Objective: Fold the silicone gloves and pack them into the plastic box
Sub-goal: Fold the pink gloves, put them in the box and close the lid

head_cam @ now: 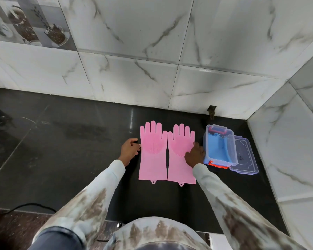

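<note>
Two pink silicone gloves lie flat side by side on the black counter, fingers pointing to the wall: the left glove (153, 152) and the right glove (179, 156). My left hand (129, 150) rests at the left glove's outer edge, fingertips touching it. My right hand (194, 155) lies on the right glove's outer edge, fingers pressing on the palm area. To the right stands the clear plastic box (232, 151), open, with blue silicone gloves (216, 147) inside and an orange latch at its near end. Its clear lid (245, 157) lies beside it.
The black counter (70, 141) runs left. White marble-tiled walls (152, 69) close the back and right side. A small dark fixture (211, 112) sits at the wall base behind the box. A black cable (25, 207) crosses the near left edge.
</note>
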The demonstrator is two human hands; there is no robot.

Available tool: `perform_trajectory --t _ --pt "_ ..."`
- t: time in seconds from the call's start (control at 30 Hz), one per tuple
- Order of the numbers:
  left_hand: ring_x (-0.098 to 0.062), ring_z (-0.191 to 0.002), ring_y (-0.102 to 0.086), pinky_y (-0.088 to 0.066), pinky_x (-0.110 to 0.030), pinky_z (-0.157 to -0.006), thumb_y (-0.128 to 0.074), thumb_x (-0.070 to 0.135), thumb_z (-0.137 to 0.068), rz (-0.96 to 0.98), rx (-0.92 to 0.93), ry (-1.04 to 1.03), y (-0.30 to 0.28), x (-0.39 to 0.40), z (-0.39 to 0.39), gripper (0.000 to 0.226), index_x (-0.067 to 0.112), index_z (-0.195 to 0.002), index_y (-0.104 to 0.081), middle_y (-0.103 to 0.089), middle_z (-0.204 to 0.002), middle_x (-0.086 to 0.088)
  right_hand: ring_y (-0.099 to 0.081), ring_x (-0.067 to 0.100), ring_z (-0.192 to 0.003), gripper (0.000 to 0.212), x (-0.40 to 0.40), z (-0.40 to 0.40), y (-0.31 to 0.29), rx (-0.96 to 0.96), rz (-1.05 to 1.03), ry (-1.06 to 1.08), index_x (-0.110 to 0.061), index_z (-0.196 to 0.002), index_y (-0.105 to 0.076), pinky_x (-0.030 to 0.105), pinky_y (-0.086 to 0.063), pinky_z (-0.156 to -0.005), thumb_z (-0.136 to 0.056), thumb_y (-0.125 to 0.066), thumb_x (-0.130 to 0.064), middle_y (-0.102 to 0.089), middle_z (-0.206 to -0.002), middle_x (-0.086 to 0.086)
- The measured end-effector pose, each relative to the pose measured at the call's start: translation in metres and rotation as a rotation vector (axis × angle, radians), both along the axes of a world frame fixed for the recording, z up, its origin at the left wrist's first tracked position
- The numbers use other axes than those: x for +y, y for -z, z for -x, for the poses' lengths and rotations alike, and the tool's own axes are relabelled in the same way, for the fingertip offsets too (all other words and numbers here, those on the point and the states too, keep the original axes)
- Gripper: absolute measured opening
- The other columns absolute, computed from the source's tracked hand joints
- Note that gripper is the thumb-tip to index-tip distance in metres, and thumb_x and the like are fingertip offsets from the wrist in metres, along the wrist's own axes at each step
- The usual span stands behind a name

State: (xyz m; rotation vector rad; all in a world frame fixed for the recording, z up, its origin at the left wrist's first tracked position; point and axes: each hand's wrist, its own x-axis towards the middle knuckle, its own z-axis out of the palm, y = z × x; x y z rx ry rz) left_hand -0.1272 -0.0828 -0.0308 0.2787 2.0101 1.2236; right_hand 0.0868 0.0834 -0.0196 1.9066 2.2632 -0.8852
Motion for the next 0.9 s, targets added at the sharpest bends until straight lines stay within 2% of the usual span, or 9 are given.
perform_trajectory --t 0.1,0.27,0.33,0.43,0.53,0.6,0.7,0.8,0.9 --pt "-0.024 -0.108 -0.066 -0.057 -0.045 -0.109 -0.056 0.003 -0.106 0.000 -0.022 0.021 0.001 0.000 0.001 0.039 0.000 -0.145 -0.059 -0.069 -0.134 -0.021 -0.035 0.035 -0.158 0.066 0.004 0.003 -0.003 0.031 0.011 0.042 -0.012 -0.162 -0.029 0.046 -0.034 -0.129 -0.105 -0.063 -0.014 -0.032 -0.168 0.014" --pt "-0.024 -0.109 -0.063 -0.057 -0.046 -0.110 -0.059 0.007 -0.106 0.021 -0.017 0.083 -0.001 0.001 0.002 0.037 0.001 -0.142 -0.060 -0.068 -0.135 -0.021 -0.050 0.034 -0.149 0.073 0.008 0.008 -0.010 0.112 0.105 0.131 -0.011 -0.166 -0.018 0.044 -0.044 -0.121 -0.107 -0.060 -0.020 -0.043 -0.163 0.014" --pt "-0.026 -0.112 -0.064 -0.056 -0.047 -0.111 -0.061 0.008 -0.105 0.021 -0.015 0.105 -0.003 0.001 0.003 0.041 0.003 -0.146 -0.056 -0.066 -0.137 -0.021 -0.054 0.034 -0.145 0.074 0.009 0.013 -0.013 0.152 0.125 0.134 -0.010 -0.167 -0.017 0.042 -0.047 -0.118 -0.107 -0.059 -0.022 -0.046 -0.161 0.015" --pt "-0.036 -0.127 -0.065 -0.056 -0.048 -0.111 -0.061 0.009 -0.105 0.003 -0.019 0.129 -0.005 0.000 0.002 0.047 0.008 -0.151 -0.050 -0.062 -0.139 -0.020 -0.055 0.037 -0.142 0.073 0.004 0.027 -0.019 0.263 0.116 0.106 -0.009 -0.166 -0.017 0.043 -0.050 -0.117 -0.106 -0.057 -0.017 -0.047 -0.159 0.017" --pt "-0.037 -0.130 -0.063 -0.054 -0.050 -0.113 -0.059 0.008 -0.106 -0.021 -0.016 0.142 -0.005 -0.001 0.002 0.044 0.010 -0.149 -0.052 -0.062 -0.139 -0.018 -0.061 0.040 -0.132 0.059 -0.011 0.050 -0.027 0.357 0.054 0.031 -0.014 -0.156 -0.034 0.042 -0.052 -0.109 -0.101 -0.057 -0.008 -0.056 -0.149 0.021" --pt "-0.034 -0.120 -0.064 -0.054 -0.047 -0.112 -0.057 0.007 -0.106 -0.021 -0.020 0.146 -0.006 -0.002 0.003 0.040 0.009 -0.146 -0.055 -0.063 -0.138 -0.017 -0.064 0.043 -0.125 0.053 -0.026 0.067 -0.032 0.394 0.000 -0.061 -0.013 -0.147 -0.042 0.043 -0.052 -0.105 -0.097 -0.056 -0.001 -0.058 -0.143 0.021" --pt "-0.023 -0.102 -0.058 -0.053 -0.038 -0.096 -0.055 0.008 -0.108 -0.008 -0.017 0.162 -0.004 -0.003 0.004 0.031 0.003 -0.136 -0.065 -0.066 -0.124 -0.017 -0.068 0.042 -0.113 0.049 -0.049 0.092 -0.034 0.358 -0.052 -0.306 -0.013 -0.142 -0.045 0.044 -0.055 -0.098 -0.096 -0.054 0.002 -0.063 -0.131 0.018" --pt "-0.023 -0.096 -0.057 -0.050 -0.036 -0.085 -0.052 0.018 -0.111 0.008 0.000 0.162 -0.001 -0.002 0.006 0.032 -0.004 -0.127 -0.069 -0.067 -0.110 -0.015 -0.073 0.035 -0.107 0.048 -0.067 0.105 -0.028 0.251 -0.036 -0.538 -0.017 -0.149 -0.040 0.048 -0.059 -0.097 -0.104 -0.056 -0.009 -0.070 -0.119 0.016" --pt "-0.026 -0.093 -0.057 -0.057 -0.042 -0.093 -0.045 0.027 -0.114 0.029 0.048 0.182 -0.001 0.000 0.006 0.037 -0.004 -0.107 -0.065 -0.063 -0.103 -0.019 -0.073 0.030 -0.112 0.045 -0.073 0.101 -0.021 0.265 0.014 -0.482 -0.022 -0.148 -0.042 0.047 -0.058 -0.103 -0.107 -0.058 -0.022 -0.070 -0.127 0.009"
